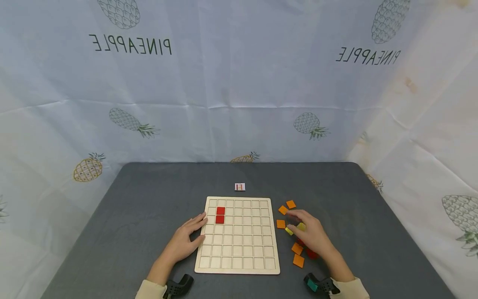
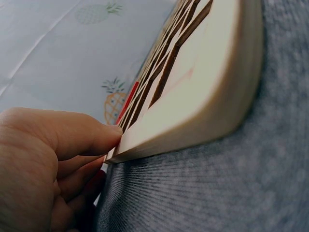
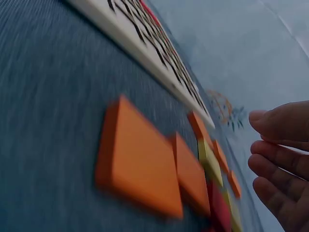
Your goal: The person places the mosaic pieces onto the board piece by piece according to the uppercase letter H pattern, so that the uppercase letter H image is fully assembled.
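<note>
Left hand touches board at edge; right hand hovers above tiles; each grip apart.

One board, one card — five orange tiles, two yellow, at least four red.

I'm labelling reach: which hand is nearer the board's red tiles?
Left: the left hand is just left of the red tiles; the right hand is well to their right.
</note>
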The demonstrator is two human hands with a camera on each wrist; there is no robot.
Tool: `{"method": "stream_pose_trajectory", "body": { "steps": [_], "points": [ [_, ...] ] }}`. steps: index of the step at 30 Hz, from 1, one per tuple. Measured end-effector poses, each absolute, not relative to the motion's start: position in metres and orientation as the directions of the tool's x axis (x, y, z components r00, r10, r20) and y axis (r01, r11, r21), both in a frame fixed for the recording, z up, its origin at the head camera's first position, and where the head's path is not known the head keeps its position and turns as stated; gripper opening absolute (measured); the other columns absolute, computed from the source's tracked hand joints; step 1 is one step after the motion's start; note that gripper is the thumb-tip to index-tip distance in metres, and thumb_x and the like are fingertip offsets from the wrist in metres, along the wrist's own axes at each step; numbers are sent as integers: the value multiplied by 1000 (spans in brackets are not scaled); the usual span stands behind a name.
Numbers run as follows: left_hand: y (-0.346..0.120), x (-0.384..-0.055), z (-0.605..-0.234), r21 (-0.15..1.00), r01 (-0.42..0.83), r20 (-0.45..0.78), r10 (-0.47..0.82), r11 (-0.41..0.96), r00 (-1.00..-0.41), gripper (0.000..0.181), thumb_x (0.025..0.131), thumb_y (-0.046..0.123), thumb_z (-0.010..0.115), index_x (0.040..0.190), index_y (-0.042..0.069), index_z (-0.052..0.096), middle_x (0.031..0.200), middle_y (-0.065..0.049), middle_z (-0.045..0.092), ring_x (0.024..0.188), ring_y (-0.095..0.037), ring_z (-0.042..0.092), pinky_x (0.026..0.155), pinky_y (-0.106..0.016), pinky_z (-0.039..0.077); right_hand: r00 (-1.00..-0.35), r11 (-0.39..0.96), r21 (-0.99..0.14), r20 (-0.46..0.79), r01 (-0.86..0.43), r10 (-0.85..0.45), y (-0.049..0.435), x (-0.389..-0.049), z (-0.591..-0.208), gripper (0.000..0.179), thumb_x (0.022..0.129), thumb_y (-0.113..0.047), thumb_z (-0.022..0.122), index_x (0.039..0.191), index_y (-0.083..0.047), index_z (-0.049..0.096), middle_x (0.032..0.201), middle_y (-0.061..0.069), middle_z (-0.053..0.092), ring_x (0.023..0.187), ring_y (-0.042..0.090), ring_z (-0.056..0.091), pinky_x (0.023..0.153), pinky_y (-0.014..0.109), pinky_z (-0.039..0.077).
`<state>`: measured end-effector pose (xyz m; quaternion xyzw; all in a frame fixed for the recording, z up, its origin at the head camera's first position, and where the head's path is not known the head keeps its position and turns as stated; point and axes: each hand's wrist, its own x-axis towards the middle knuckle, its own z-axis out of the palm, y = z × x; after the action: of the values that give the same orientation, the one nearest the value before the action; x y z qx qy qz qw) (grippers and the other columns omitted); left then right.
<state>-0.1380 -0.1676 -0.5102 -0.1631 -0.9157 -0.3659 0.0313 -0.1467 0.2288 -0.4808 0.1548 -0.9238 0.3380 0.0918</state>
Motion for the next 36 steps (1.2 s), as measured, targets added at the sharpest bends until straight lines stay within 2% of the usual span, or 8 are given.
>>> {"method": "stream_pose_trajectory", "body": {
  "steps": [6,15,23,31,36],
  "points": [
    [-167,-138,-510,664,322,182,272,674,-945,51,84,16,67,133,8,56,145,-4,46,136,-27,41,115,-46,30,-945,757,-578,279,-306,-169,263,-139,-488,40,83,-17,73,121,-8,64,116,7,65,95,25,64,78,41,57],
    [-166,-137,-511,658,341,198,283,671,-938,51,85,20,67,134,8,56,146,-4,46,135,-27,41,114,-46,30,-955,773,-578,272,-263,-122,292,-131,-501,40,83,-21,73,120,-10,64,115,4,65,96,22,63,77,29,56],
    [-166,-137,-512,660,327,186,275,676,-943,51,85,19,67,134,8,55,146,-3,45,136,-26,40,115,-45,30,-953,786,-551,257,-279,-158,299,-128,-502,39,83,-21,73,120,-12,65,115,2,65,100,12,62,80,31,56],
    [-166,-137,-511,651,335,197,274,681,-941,51,85,20,67,134,8,56,145,-3,46,135,-26,42,114,-46,31,-956,794,-538,224,-282,-188,304,-128,-501,39,83,-12,72,121,-10,65,115,3,63,102,27,60,80,39,55],
    [-166,-138,-511,653,339,200,278,677,-940,51,86,20,67,134,8,56,145,-4,46,135,-27,41,114,-47,31,-954,804,-521,230,-286,-191,304,-128,-502,37,80,-6,72,117,-10,67,107,-1,61,95,22,59,74,35,53]
  ]
}}
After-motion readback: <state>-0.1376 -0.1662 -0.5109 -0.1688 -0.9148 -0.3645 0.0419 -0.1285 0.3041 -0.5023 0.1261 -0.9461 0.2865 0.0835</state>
